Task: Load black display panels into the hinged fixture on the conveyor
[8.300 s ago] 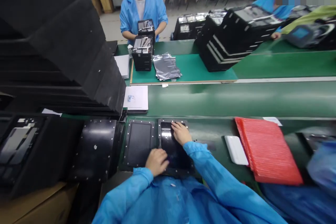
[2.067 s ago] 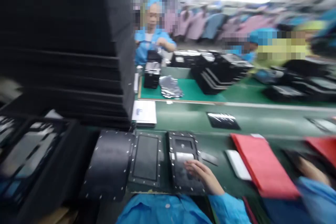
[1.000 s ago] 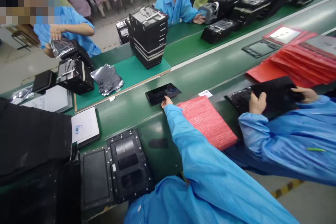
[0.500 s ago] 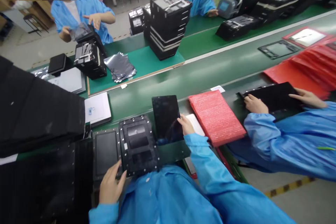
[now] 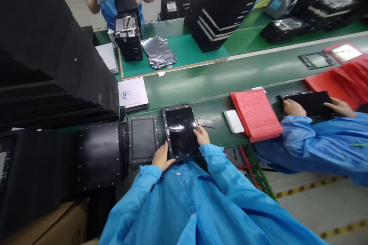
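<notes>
A glossy black screen panel (image 5: 181,136) lies over a black studded frame (image 5: 164,116), whose rim shows around it. My right hand (image 5: 202,135) grips the panel's right edge, thumb on the glass and fingers hidden beneath. At the lower left corner, my left hand (image 5: 162,157) rests against the frame, fingers stretched and thumb spread. Left of it sits a second studded plate (image 5: 143,138) with a ribbed dark face. A small grey metal strip (image 5: 206,123) lies on the bench just right of the panel.
A white power-bank-like box (image 5: 233,121) and red bubble bags (image 5: 257,116) lie to the right. Black foam stacks (image 5: 57,65) rise at left. White papers (image 5: 133,92) lie behind. A co-worker's hands (image 5: 294,108) hold a black piece at right; another person stands opposite.
My right hand has brought the screen panel left onto the studded frame, uncovering the metal strip. My left hand has moved right to the frame's corner. The view has shifted left.
</notes>
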Tool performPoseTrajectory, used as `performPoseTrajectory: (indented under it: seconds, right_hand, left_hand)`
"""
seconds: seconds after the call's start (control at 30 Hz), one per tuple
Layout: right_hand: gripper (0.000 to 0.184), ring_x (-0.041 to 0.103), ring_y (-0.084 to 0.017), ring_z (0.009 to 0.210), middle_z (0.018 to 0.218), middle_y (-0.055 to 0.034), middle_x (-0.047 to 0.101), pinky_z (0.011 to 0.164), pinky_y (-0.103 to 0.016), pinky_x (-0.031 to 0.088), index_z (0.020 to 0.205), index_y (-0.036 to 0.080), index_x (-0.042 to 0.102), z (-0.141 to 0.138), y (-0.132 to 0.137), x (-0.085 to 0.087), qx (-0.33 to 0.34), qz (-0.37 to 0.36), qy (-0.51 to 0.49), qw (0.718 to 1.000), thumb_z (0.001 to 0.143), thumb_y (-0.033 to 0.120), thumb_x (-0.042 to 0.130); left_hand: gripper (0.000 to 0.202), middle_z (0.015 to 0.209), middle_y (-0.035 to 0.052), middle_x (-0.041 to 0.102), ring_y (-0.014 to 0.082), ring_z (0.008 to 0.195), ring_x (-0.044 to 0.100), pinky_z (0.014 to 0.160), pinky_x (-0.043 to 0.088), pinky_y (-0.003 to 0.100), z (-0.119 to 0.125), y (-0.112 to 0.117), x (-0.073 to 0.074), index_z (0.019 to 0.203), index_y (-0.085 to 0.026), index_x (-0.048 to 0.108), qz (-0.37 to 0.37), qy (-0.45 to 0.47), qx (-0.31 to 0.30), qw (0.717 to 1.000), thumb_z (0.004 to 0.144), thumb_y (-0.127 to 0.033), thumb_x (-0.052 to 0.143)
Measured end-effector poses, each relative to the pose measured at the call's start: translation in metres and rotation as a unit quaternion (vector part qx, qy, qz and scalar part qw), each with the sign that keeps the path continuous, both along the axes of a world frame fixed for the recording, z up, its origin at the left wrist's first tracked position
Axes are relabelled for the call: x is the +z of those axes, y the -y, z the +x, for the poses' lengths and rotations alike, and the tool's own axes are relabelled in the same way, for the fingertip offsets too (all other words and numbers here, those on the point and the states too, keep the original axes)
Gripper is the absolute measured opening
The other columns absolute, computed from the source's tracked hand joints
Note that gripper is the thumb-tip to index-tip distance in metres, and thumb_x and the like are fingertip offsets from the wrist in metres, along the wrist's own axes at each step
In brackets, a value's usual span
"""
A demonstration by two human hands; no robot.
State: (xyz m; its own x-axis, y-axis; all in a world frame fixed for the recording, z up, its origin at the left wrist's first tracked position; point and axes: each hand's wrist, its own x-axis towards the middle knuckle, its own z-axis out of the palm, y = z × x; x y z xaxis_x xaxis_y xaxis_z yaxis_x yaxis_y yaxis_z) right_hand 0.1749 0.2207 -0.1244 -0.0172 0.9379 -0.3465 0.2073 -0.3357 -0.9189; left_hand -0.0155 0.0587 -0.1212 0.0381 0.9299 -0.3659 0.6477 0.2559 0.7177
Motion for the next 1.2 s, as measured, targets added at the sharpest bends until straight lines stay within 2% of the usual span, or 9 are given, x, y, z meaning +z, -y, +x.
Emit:
performPoseTrajectory:
  seconds: [0.1, 0.23, 0.37, 0.5, 0.67, 0.77, 0.97, 1.07, 1.2]
  right_hand:
    - [0.031, 0.051, -0.034, 0.117, 0.108, -0.0099, 0.065, 0.105, -0.051, 0.037, 0.100, 0.021, 0.066, 0.000, 0.001, 0.004, 0.011, 0.030, 0.088, 0.996, 0.070, 0.029, 0.065]
    - [0.041, 0.037, -0.038, 0.130, 0.131, -0.0129, 0.053, 0.109, -0.057, 0.029, 0.111, 0.023, 0.065, 0.014, 0.011, 0.005, 0.093, 0.097, 0.242, 0.961, 0.071, 0.030, 0.067]
    - [0.054, 0.042, -0.032, 0.129, 0.133, -0.0101, 0.054, 0.112, -0.051, 0.030, 0.115, 0.023, 0.062, 0.039, 0.036, -0.010, 0.067, 0.044, 0.163, 0.983, 0.067, 0.048, 0.067]
    - [0.077, 0.044, -0.030, 0.130, 0.132, -0.0098, 0.056, 0.112, -0.048, 0.029, 0.118, 0.022, 0.060, 0.057, 0.068, -0.032, 0.018, -0.045, 0.073, 0.996, 0.059, 0.071, 0.062]
    - [0.083, 0.040, -0.030, 0.133, 0.138, -0.0121, 0.050, 0.114, -0.048, 0.024, 0.126, 0.020, 0.056, 0.063, 0.079, -0.039, 0.057, -0.027, 0.022, 0.998, 0.062, 0.072, 0.061]
    - [0.088, 0.035, -0.032, 0.136, 0.144, -0.0116, 0.044, 0.116, -0.049, 0.022, 0.133, 0.021, 0.051, 0.058, 0.046, -0.036, 0.119, -0.023, -0.008, 0.993, 0.061, 0.070, 0.064]
    - [0.075, 0.028, -0.025, 0.140, 0.149, -0.0072, 0.037, 0.118, -0.044, 0.017, 0.138, 0.023, 0.045, -0.001, -0.087, -0.037, 0.187, 0.027, -0.053, 0.981, 0.075, 0.062, 0.056]
    - [0.061, 0.037, -0.024, 0.135, 0.142, -0.0105, 0.045, 0.116, -0.045, 0.023, 0.131, 0.021, 0.050, -0.019, -0.114, -0.042, 0.188, 0.077, -0.047, 0.978, 0.080, 0.054, 0.051]
    - [0.038, 0.046, -0.024, 0.125, 0.125, -0.0106, 0.054, 0.112, -0.044, 0.031, 0.111, 0.022, 0.061, -0.016, -0.108, -0.049, 0.160, 0.150, -0.018, 0.976, 0.083, 0.046, 0.051]
  left_hand:
    - [0.090, 0.146, 0.0231, 0.038, 0.0321, 0.138, 0.034, 0.116, 0.028, 0.046, -0.001, 0.002, -0.006, 0.146, -0.005, 0.021, 0.002, 0.026, 0.000, 1.000, 0.073, -0.038, 0.062]
    - [0.092, 0.152, 0.0204, 0.029, 0.0332, 0.142, 0.023, 0.118, 0.021, 0.049, 0.005, 0.003, -0.012, 0.147, -0.007, 0.019, -0.006, 0.058, 0.031, 0.998, 0.071, -0.038, 0.062]
    - [0.095, 0.155, 0.0196, 0.021, 0.0301, 0.145, 0.012, 0.120, 0.014, 0.045, 0.017, -0.001, -0.019, 0.146, -0.007, 0.018, -0.028, 0.108, 0.107, 0.988, 0.070, -0.041, 0.063]
    - [0.086, 0.156, 0.0186, 0.017, 0.0226, 0.146, 0.012, 0.121, 0.014, 0.037, 0.033, -0.002, -0.030, 0.147, -0.008, 0.010, -0.044, 0.155, 0.188, 0.969, 0.081, -0.042, 0.051]
    - [0.077, 0.156, 0.0139, 0.023, 0.0224, 0.145, 0.015, 0.120, 0.015, 0.039, 0.047, 0.004, -0.032, 0.148, -0.015, 0.014, -0.042, 0.145, 0.259, 0.954, 0.083, -0.038, 0.049]
    - [0.085, 0.155, 0.0113, 0.025, 0.0239, 0.145, 0.018, 0.120, 0.017, 0.039, 0.037, -0.029, -0.021, 0.148, -0.019, 0.018, -0.012, 0.130, 0.304, 0.944, 0.076, -0.036, 0.060]
    - [0.057, 0.148, 0.0088, 0.041, 0.0211, 0.140, 0.032, 0.117, 0.024, 0.037, -0.015, -0.156, 0.001, 0.141, -0.021, 0.035, 0.036, 0.100, 0.402, 0.910, 0.089, -0.039, 0.047]
    - [0.055, 0.143, 0.0103, 0.047, 0.0210, 0.135, 0.040, 0.115, 0.029, 0.038, -0.020, -0.172, 0.000, 0.141, -0.019, 0.035, 0.041, 0.086, 0.416, 0.904, 0.091, -0.040, 0.044]
    - [0.051, 0.138, 0.0113, 0.051, 0.0196, 0.131, 0.045, 0.113, 0.032, 0.035, -0.012, -0.168, 0.000, 0.140, -0.017, 0.037, 0.068, 0.024, 0.396, 0.915, 0.093, -0.038, 0.040]
